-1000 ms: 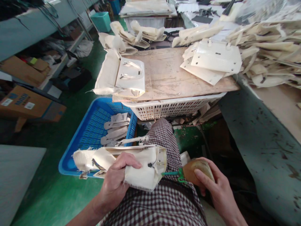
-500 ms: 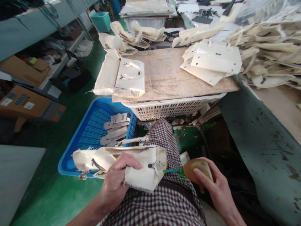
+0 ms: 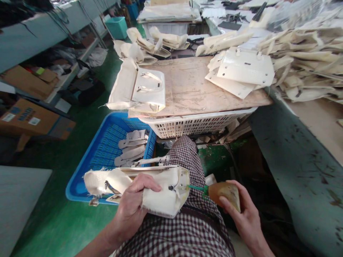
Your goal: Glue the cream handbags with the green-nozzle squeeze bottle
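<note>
My left hand (image 3: 136, 201) grips a cream-coloured bag piece (image 3: 163, 194), fingers closed round it over my lap. The piece has frayed edges, a dark metal stud and yellowish marks along its right end. My right hand (image 3: 245, 214) is closed round a tan, bulb-shaped tool (image 3: 224, 194) with a thin green tip (image 3: 197, 187); I cannot tell whether it is a glue bottle or an awl. Its tip points left, at the small holes near the piece's right edge. Part of the bulb is hidden by my fingers.
A blue basket (image 3: 88, 150) with pale strap pieces (image 3: 132, 148) stands at my left. Ahead, a wooden board (image 3: 184, 84) lies over a white crate (image 3: 198, 123), bearing cream bag pieces (image 3: 148, 87). More are piled (image 3: 313, 64) on the right-hand table.
My right hand has shifted slightly, and the green tip now sits higher, near the holes at the piece's right edge. The left hand keeps its hold.
</note>
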{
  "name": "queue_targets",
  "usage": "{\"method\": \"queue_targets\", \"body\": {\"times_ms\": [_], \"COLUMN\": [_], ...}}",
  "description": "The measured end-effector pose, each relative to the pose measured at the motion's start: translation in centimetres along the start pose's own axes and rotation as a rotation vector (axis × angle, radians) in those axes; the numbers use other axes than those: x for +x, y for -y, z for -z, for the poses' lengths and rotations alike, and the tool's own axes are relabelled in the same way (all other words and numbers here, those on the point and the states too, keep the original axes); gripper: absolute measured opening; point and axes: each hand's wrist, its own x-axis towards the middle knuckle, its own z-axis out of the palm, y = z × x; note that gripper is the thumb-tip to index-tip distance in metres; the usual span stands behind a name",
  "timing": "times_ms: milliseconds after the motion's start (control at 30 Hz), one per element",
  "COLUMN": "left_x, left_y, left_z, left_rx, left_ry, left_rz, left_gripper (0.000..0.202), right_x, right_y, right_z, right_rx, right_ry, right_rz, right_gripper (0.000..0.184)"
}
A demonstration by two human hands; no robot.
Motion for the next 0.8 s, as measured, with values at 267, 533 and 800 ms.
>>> {"method": "queue_targets", "body": {"times_ms": [267,533,800], "left_x": [-0.1,0.0,0.0], "left_y": [0.4,0.2,0.1], "left_z": [0.0,-0.2,-0.2], "left_rx": [-0.009,0.002,0.016], "left_ry": [0.021,0.01,-0.005], "left_rz": [0.002,-0.028,-0.029], "left_gripper": [0.014,0.015,0.013], "right_x": [0.7,1.5,1.6], "right_y": [0.6,1.1,0.9], "right_z": [0.0,1.0,0.2], "right_rx": [-0.019,0.214,0.208], "right_ry": [0.068,0.165,0.134], "right_rz": [-0.029,-0.256,-0.253], "right_gripper": [0.048,0.049,0.054]}}
